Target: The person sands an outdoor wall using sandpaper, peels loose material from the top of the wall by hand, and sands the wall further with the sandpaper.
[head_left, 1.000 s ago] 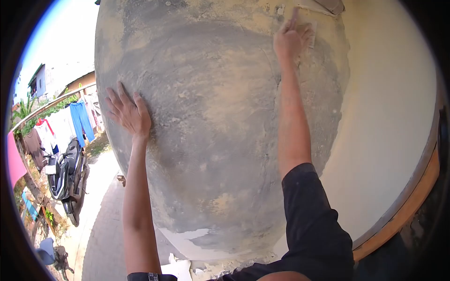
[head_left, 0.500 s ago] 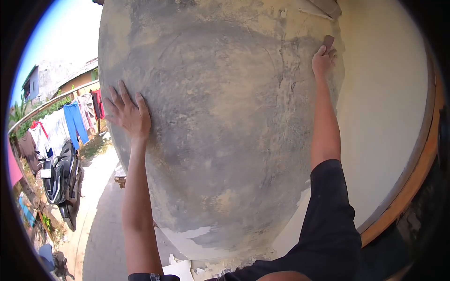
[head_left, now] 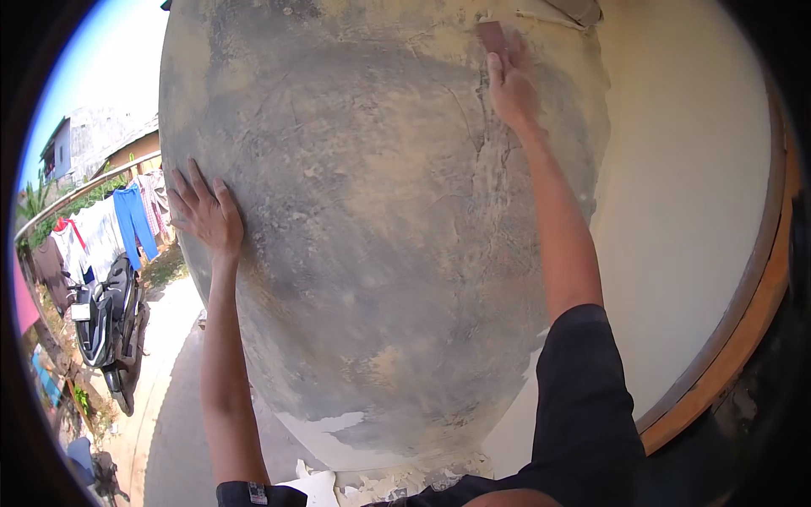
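A patchy grey and yellowish wall (head_left: 380, 228) with rough, cracked plaster fills the middle of the view. High on its right side, my right hand (head_left: 514, 91) grips a flat reddish-brown piece of sandpaper (head_left: 491, 36), held against the surface; the fingers are slightly blurred. My left hand (head_left: 209, 218) lies flat on the wall near its left edge, fingers spread, holding nothing. Lower down, ragged edges of white coating (head_left: 338, 448) border the grey area.
On the right a smooth cream wall (head_left: 676, 211) meets the grey one, with an orange-brown wooden edge (head_left: 718, 393) beyond. Outside at left, a motorbike (head_left: 108, 325) stands by a line of laundry (head_left: 131, 221) along a pale path. Peeled flakes (head_left: 414, 477) lie at the wall's foot.
My right hand has swept left and upward across the wall with the sandpaper. The left hand remains flat on the wall, appearing slightly further left as the view shifts.
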Demonstrator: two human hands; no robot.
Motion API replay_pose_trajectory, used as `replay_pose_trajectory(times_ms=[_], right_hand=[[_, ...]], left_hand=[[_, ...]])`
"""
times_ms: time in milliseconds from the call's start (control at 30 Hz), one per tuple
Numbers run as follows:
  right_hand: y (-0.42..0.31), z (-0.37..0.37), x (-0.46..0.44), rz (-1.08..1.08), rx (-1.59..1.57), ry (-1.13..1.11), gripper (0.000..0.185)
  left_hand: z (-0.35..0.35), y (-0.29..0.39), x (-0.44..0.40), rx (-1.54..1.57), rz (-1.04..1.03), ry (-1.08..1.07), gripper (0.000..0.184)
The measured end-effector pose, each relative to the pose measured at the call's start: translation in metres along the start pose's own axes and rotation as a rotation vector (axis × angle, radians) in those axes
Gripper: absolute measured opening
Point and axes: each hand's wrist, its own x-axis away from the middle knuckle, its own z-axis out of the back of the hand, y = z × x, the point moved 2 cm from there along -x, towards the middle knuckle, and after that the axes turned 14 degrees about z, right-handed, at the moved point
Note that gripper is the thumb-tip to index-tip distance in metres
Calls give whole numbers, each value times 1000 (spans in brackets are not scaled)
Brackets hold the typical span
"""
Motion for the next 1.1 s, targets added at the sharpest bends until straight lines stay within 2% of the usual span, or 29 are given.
replay_pose_trajectory(times_ms=[67,167,200,233,300,367,467,500,600,700,833,867,933,1033,1067,1100], right_hand=[[93,35,9,-135,283,360,57],[72,7,2,-396,224,361,55],[21,-15,0,-98,317,399,52],[-33,-43,0,79,307,438,49],[-106,-88,9,320,271,262,47],[-137,-93,17,612,46,124,50],[-59,-40,1,499,446,32,49],[-15,-14,-2,384,441,208,53],[104,42,2,-196,325,257,62],[79,21,-12,-146,312,500,61],[-109,-73,-7,377,107,317,50],[-133,-106,-3,523,154,174,51],[-162,-111,9,745,94,-75,52],[-88,-50,-3,615,99,91,53],[-46,-21,-3,394,211,122,55],[4,-2,-8,318,309,186,56]], left_hand=[[2,4,1,-10,-15,14,58],[0,5,2,1,-30,7,59],[1,4,1,5,-34,9,59],[3,1,-2,1,-37,7,59],[0,-1,-1,11,-28,-8,58],[0,-2,0,8,-40,-11,58],[3,-6,0,-4,-32,-47,57],[4,-7,3,-12,-28,-39,57],[0,-10,8,-22,-34,-3,57],[5,-5,8,-17,-10,-32,57],[4,-10,8,-1,1,-38,57],[4,-12,6,3,13,-40,57],[4,-10,5,3,25,-33,56],[4,-14,5,-15,3,-24,56],[3,-17,5,-15,-7,-24,57],[2,-17,4,-24,-1,-18,58]])
